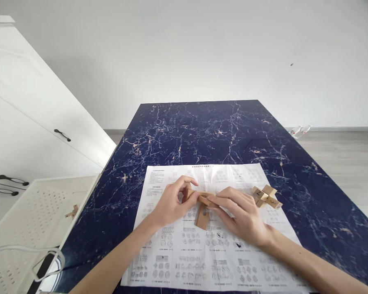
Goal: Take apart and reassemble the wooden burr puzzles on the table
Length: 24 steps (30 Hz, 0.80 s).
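Observation:
Both of my hands meet over a printed instruction sheet (159, 261) covered in small diagrams. My left hand (173, 202) pinches the left part of several joined wooden puzzle pieces. On the right part of those pieces, the fingers of my right hand (241, 212) are closed. A flat wooden puzzle piece (202, 218) with a notch points down from between the hands; whether it is joined to the rest I cannot tell. Just right of my right hand lies an assembled wooden cross puzzle (266, 196) with numbers on its blocks.
The blue marble-patterned table (190, 130) runs back to a white wall. At left stand a white cabinet (43, 122) and a perforated white bin (33, 204) with a small wooden piece (72, 211) and a white cable (24, 247). A clear object (299, 130) lies beyond the table's right edge.

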{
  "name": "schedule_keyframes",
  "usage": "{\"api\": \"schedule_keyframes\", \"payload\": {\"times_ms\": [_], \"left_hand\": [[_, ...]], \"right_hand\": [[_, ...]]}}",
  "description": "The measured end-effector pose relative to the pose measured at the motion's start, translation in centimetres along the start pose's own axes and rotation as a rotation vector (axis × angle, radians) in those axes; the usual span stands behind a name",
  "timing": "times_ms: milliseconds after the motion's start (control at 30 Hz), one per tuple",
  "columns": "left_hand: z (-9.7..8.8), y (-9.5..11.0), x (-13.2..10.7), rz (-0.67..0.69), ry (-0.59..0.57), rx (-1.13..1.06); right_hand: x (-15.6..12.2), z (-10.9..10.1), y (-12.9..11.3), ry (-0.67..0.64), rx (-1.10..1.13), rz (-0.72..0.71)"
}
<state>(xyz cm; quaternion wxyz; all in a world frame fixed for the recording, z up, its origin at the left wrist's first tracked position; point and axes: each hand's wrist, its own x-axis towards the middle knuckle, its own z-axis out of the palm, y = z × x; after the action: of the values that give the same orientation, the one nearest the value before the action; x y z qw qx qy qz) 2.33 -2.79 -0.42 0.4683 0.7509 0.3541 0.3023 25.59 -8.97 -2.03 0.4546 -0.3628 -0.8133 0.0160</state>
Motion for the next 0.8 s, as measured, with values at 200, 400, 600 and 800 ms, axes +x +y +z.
{"api": "schedule_keyframes", "payload": {"times_ms": [200,400,600,800], "left_hand": [[0.3,0.0,-0.1,0.106,0.052,0.073],[0.7,-0.2,-0.2,0.167,0.097,0.129],[0.6,-0.2,-0.2,0.155,0.103,0.172],[0.3,-0.2,-0.1,0.152,0.141,0.209]], "right_hand": [[0.0,-0.1,-0.2,0.012,-0.063,-0.069],[0.1,-0.2,-0.5,0.054,-0.092,-0.110],[0.1,-0.6,-0.6,0.019,-0.089,-0.105],[0.3,-1.0,-0.6,0.031,-0.086,-0.123]]}}
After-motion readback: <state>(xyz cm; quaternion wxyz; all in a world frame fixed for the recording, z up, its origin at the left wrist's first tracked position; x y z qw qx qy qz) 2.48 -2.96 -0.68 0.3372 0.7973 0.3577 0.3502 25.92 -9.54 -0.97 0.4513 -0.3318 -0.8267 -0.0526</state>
